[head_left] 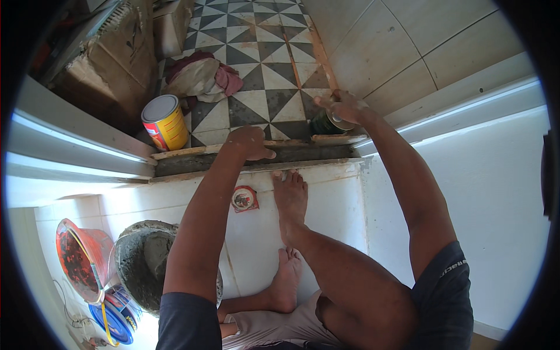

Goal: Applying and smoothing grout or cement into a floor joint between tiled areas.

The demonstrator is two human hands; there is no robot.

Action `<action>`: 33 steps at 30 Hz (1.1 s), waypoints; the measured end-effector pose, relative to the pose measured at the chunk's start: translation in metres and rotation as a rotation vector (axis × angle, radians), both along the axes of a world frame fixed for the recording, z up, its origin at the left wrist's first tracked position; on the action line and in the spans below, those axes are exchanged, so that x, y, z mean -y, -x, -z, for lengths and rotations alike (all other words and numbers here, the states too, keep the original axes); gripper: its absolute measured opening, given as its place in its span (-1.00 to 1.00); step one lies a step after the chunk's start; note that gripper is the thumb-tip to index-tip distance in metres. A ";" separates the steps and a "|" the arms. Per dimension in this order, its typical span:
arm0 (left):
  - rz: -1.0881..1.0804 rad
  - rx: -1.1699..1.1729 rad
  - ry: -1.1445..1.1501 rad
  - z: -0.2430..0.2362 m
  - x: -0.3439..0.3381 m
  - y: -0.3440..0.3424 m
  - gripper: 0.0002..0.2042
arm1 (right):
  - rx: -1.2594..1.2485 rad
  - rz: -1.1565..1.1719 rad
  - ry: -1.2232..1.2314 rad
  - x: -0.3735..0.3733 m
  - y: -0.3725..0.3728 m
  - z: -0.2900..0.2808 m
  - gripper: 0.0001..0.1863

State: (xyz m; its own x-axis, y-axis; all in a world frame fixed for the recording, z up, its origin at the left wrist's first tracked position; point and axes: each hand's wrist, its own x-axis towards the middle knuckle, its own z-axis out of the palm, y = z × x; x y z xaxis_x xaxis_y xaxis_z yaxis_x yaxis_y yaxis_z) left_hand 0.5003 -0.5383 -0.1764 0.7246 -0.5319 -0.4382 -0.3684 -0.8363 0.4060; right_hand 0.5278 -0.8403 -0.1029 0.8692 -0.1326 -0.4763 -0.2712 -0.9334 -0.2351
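Threshold: a long grey mortar-filled channel (pixel 256 156) ran left to right between the white tiled floor (pixel 326 210) under my feet and the black-and-white patterned tile floor (pixel 256 70) beyond; its long axis lay across my reach.
Wooden strip: a thin pale timber batten (pixel 192 151) lay along the far edge of the channel, parallel to it.
Bucket: a grey mortar-caked round bucket (pixel 143 262) stood at the near left of the white floor, beside a red plastic bucket (pixel 81 256), well behind both hands.
Yellow tin: a yellow and red cylindrical can with a silver lid (pixel 165 122) stood on the patterned floor just past the left end of the channel.
Dark tin: a small dark green round can (pixel 326 123) sat at the right end of the channel, against the wall corner.
Right hand: my right hand (pixel 344 106) lay on top of the dark tin, fingers spread over its rim, touching it.
Left hand: my left hand (pixel 249 143) rested at the channel's far edge, fingers curled down narrowly, holding nothing I could make out.
Nearer hand: the right was on the tin; the left was well apart, leftward along the channel.
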 end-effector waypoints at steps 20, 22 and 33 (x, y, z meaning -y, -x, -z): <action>-0.018 -0.005 -0.055 -0.003 0.000 0.005 -0.33 | 0.100 -0.095 0.107 -0.011 0.009 -0.002 0.03; -0.048 -0.012 -0.051 -0.002 0.000 0.007 -0.32 | 0.039 -0.072 0.102 -0.010 0.008 -0.005 -0.03; 0.022 -0.011 -0.044 0.005 0.000 -0.002 -0.30 | 0.001 -0.122 0.089 -0.003 -0.011 0.017 -0.26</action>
State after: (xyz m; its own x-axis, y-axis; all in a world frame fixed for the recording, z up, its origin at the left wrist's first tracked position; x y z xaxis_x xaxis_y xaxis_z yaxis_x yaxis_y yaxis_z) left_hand 0.5019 -0.5386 -0.1813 0.7080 -0.5276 -0.4694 -0.3826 -0.8453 0.3730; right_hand 0.5388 -0.8376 -0.1195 0.8820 -0.0679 -0.4664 -0.1546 -0.9765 -0.1502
